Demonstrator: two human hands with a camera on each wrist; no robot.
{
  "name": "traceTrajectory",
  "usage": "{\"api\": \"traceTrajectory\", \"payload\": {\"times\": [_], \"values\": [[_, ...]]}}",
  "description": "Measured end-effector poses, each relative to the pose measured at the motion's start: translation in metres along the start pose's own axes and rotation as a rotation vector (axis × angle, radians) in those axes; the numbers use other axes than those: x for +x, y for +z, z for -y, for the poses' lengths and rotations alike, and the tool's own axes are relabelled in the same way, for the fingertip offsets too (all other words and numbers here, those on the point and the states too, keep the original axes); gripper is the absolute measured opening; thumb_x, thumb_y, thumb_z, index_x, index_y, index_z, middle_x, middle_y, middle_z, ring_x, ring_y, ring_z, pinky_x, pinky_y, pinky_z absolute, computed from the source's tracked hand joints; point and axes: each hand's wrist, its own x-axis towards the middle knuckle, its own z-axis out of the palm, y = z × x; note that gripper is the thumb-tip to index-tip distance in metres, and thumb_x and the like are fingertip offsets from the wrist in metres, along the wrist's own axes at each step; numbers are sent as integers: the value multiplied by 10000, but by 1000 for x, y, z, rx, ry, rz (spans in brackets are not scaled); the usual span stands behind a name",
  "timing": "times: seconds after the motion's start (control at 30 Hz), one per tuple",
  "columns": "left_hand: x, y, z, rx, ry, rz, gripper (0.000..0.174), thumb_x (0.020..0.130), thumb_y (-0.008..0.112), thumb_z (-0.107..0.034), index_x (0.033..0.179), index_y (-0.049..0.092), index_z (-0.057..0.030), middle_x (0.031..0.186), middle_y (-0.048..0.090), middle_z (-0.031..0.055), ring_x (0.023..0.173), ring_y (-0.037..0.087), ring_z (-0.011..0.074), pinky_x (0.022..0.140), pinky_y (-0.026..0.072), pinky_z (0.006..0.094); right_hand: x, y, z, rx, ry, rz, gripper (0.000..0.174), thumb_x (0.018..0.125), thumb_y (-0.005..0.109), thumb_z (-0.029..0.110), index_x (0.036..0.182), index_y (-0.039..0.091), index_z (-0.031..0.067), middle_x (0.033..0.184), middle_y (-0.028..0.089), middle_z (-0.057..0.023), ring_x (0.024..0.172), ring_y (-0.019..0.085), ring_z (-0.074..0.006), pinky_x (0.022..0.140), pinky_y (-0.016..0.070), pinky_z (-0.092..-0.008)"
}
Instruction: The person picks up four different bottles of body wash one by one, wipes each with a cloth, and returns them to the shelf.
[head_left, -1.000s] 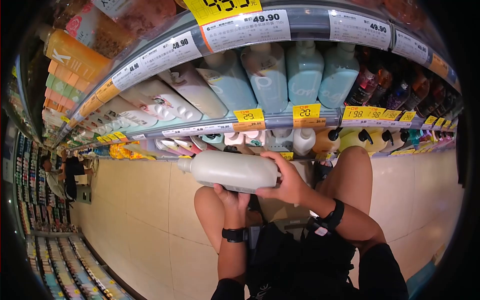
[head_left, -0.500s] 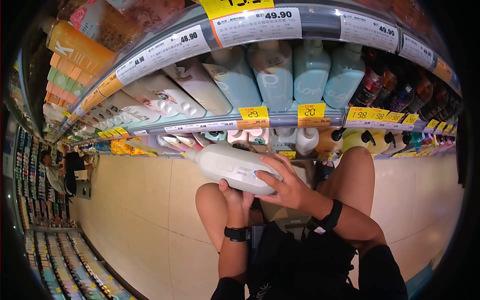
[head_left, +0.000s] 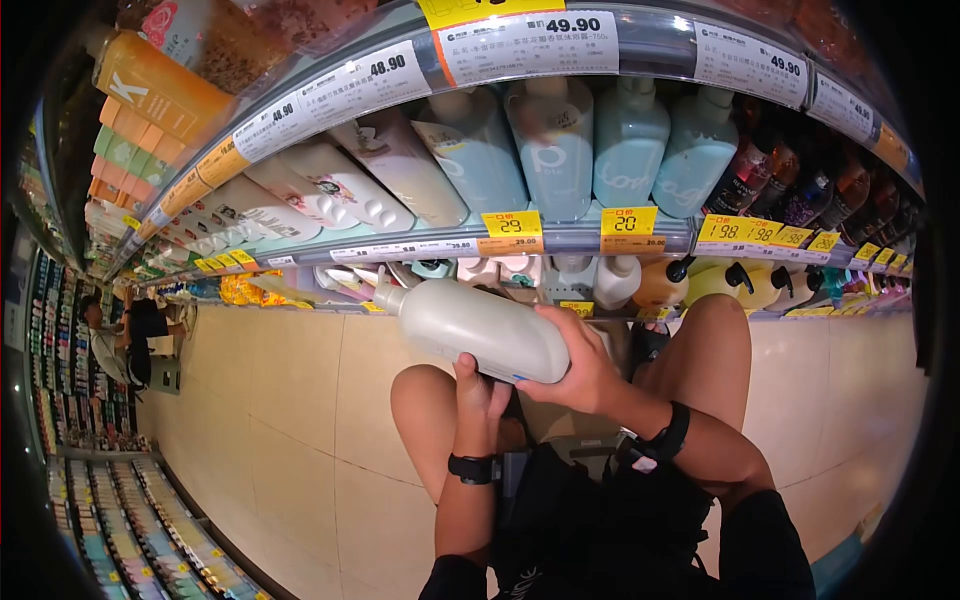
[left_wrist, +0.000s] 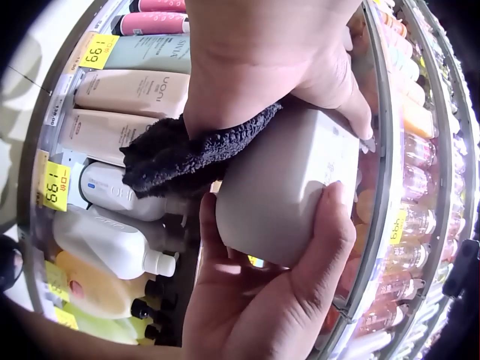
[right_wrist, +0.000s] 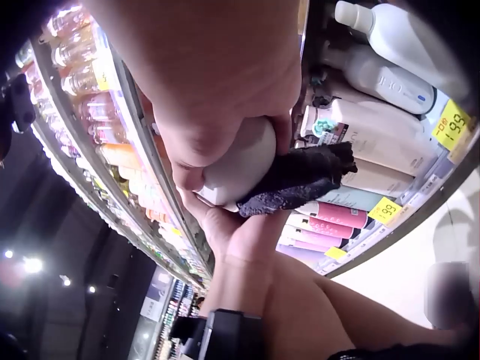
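Observation:
A pale grey-white pump-less bottle [head_left: 480, 325] lies slanted between both hands in the head view, its capped neck pointing left toward the shelf. My right hand [head_left: 592, 368] grips its base end, thumb and fingers on opposite sides. From below, my left hand [head_left: 480, 400] supports the middle, the thumb up along the near side and the other fingers mostly hidden. A black fuzzy cloth [left_wrist: 202, 154] is tucked between the left hand and the bottle in the left wrist view. It sticks out past the bottle toward the low shelf in the right wrist view.
Shelves of toiletries rise ahead, with blue bottles [head_left: 630, 155] above yellow price tags [head_left: 628, 221]. Lower down stand a white bottle [head_left: 617, 282] and pump bottles [head_left: 720, 282]. My bent knees [head_left: 715, 340] flank the hands. A person [head_left: 125, 340] sits farther down the tiled aisle.
The bottle has turned about its length: printed side upward half a second ago, plain side now. Its neck has swung toward the shelf since a second ago. The right hand's spread fingers now wrap the base.

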Motion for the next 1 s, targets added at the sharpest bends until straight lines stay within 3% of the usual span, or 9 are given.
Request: {"api": "traceTrajectory", "payload": {"times": [0.3, 0.43, 0.5, 0.6, 0.63, 0.67, 0.8, 0.87, 1.0], "values": [[-2, 11, -6, -23, 61, -31, 941, 621, 771, -525, 1330, 345, -76, 1266, 472, 103, 1167, 472, 295, 995, 418, 437, 0, 2, -12, -493, -573, 26, 775, 575, 842, 213, 1226, 460, 42, 1231, 447, -202, 1076, 488, -413, 899, 435, -496], [-3, 5, -8, -43, 95, -40, 981, 594, 767, -555, 1337, 329, -88, 1260, 468, 106, 1159, 474, 310, 981, 428, 456, 3, 3, -3, -275, -488, 5, 720, 663, 795, 204, 1263, 420, 71, 1238, 448, -192, 1058, 506, -370, 866, 464, -463], [-4, -1, -8, -35, 107, -15, 976, 594, 769, -547, 1337, 329, -91, 1260, 467, 106, 1154, 479, 309, 975, 431, 462, -5, 5, -6, 591, 261, 65, 636, 759, 731, 185, 1282, 389, 64, 1242, 438, -140, 1062, 520, -317, 803, 522, -402], [-4, -6, -8, 4, 104, 43, 965, 596, 772, -535, 1335, 336, -93, 1263, 469, 108, 1147, 486, 307, 967, 437, 471, -3, -2, -6, 1267, 719, 327, 594, 831, 666, 173, 1310, 331, 62, 1222, 447, -111, 1040, 532, -243, 723, 540, -354], [-4, -7, -8, 40, 88, 67, 958, 599, 772, -533, 1332, 342, -91, 1265, 470, 111, 1145, 488, 306, 963, 440, 472, 0, -3, 0, 1259, 711, 289, 724, 810, 660, 114, 1392, 232, 73, 1268, 448, -114, 1146, 484, -246, 931, 437, -337], [-3, -7, -8, 38, 95, 72, 958, 599, 772, -533, 1332, 342, -91, 1265, 470, 111, 1145, 488, 306, 963, 440, 472, -3, 2, -6, 1254, 705, 294, 724, 810, 660, 114, 1392, 232, 73, 1268, 448, -114, 1146, 484, -246, 931, 437, -337], [0, -12, -3, 78, 45, -9, 929, 627, 757, -537, 1328, 358, -77, 1274, 475, 115, 1162, 479, 297, 990, 414, 456, -2, 7, -8, 757, 256, 179, 811, 674, 771, 55, 1345, 316, 30, 1334, 392, -149, 1188, 457, -325, 971, 414, -380], [-4, -9, 1, 123, 69, -75, 917, 641, 748, -540, 1327, 361, -71, 1277, 477, 117, 1169, 474, 295, 1001, 402, 450, -1, 3, -1, -128, -231, 56, 762, 642, 786, 66, 1297, 399, 36, 1317, 399, -187, 1175, 454, -364, 965, 408, -408], [-15, -1, -3, 15, 52, -122, 886, 688, 694, -561, 1331, 351, -57, 1282, 470, 126, 1172, 467, 304, 1022, 375, 441, -6, 6, -5, -528, -540, 136, 720, 599, 774, 138, 1261, 500, 206, 1290, 424, -177, 1084, 462, -386, 940, 435, -450]]}}
